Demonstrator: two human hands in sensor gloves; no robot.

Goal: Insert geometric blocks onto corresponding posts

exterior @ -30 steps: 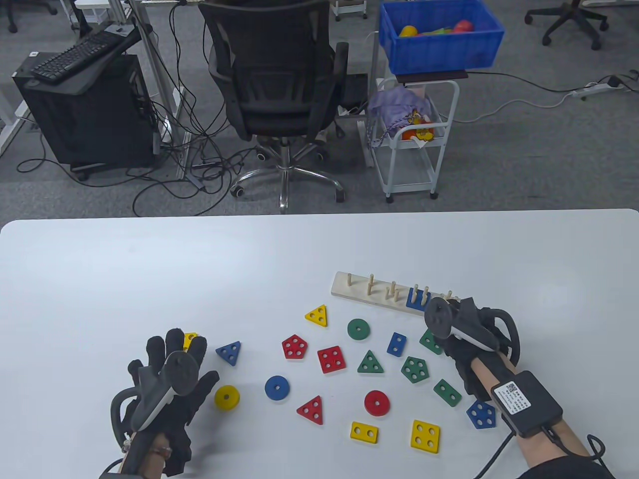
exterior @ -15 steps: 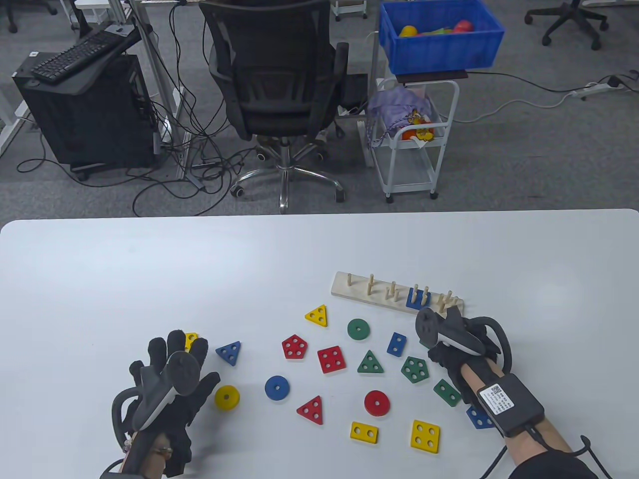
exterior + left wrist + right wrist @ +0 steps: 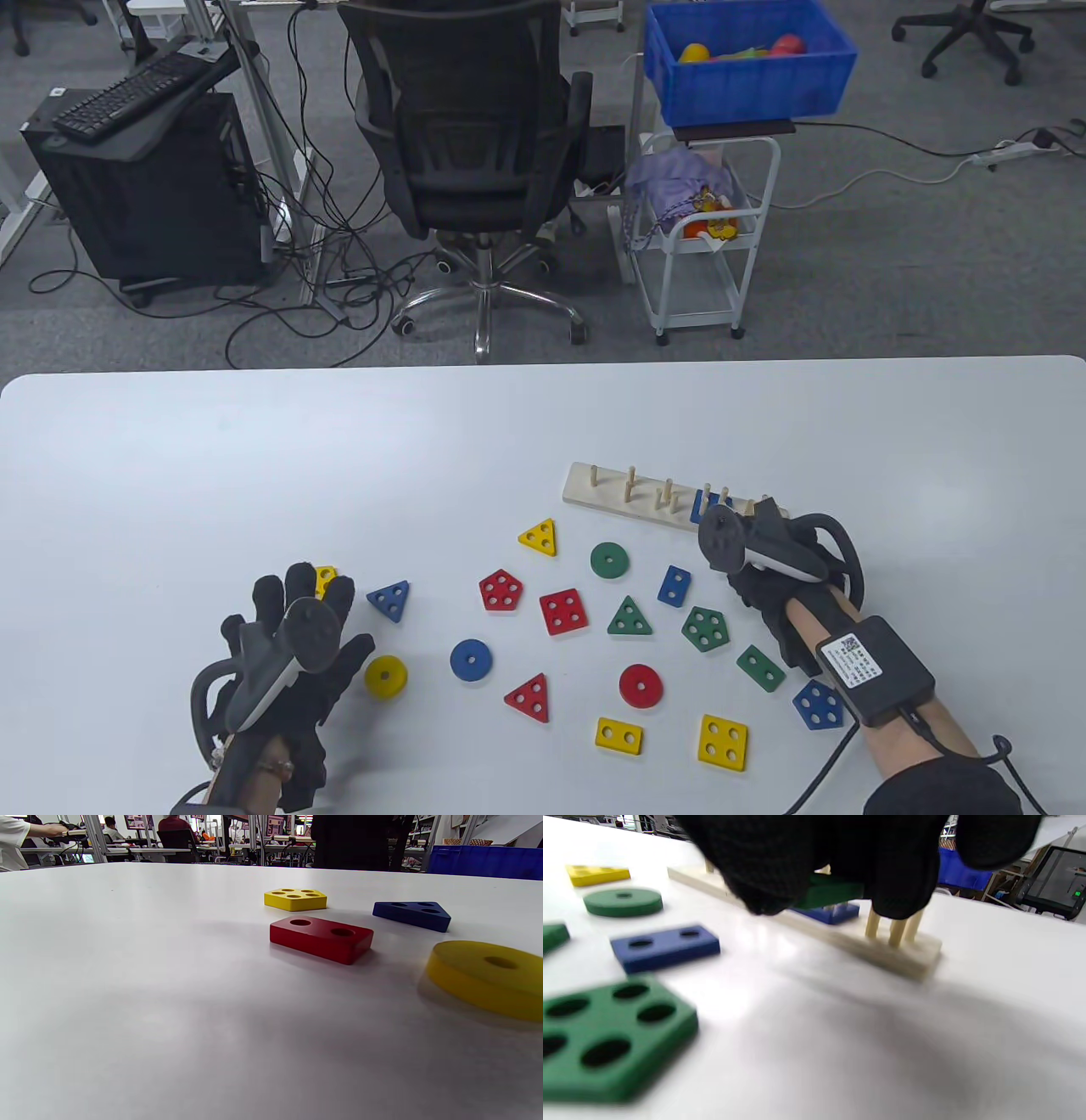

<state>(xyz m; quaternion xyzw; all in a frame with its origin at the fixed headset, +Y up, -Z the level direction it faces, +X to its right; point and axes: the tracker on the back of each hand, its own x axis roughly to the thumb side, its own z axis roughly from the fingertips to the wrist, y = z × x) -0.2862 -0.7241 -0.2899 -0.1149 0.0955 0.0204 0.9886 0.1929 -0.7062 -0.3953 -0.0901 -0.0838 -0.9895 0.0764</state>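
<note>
A wooden post board [image 3: 594,491] lies right of the table's middle, with a blue square block [image 3: 703,507] seated on one group of posts. My right hand [image 3: 751,533] hovers over the board's right end. In the right wrist view its fingers [image 3: 763,870] pinch a green block [image 3: 831,892] just above the blue square [image 3: 835,913], beside bare posts [image 3: 895,927]. The green block's shape is mostly hidden. My left hand [image 3: 297,607] lies flat and open at the front left, near a yellow pentagon [image 3: 323,577] and a red rectangle [image 3: 321,938].
Loose blocks lie between the hands: blue triangle [image 3: 389,599], yellow disc [image 3: 385,676], red pentagon [image 3: 501,590], red square [image 3: 562,611], green disc [image 3: 609,560], blue rectangle [image 3: 674,586], green pentagon [image 3: 705,629], yellow square [image 3: 723,741]. Beyond the table's far edge stand an office chair [image 3: 475,127] and a cart [image 3: 704,229].
My right hand has lifted the green block off the table and carried it left and toward the board's posts. The left hand has stayed still.
</note>
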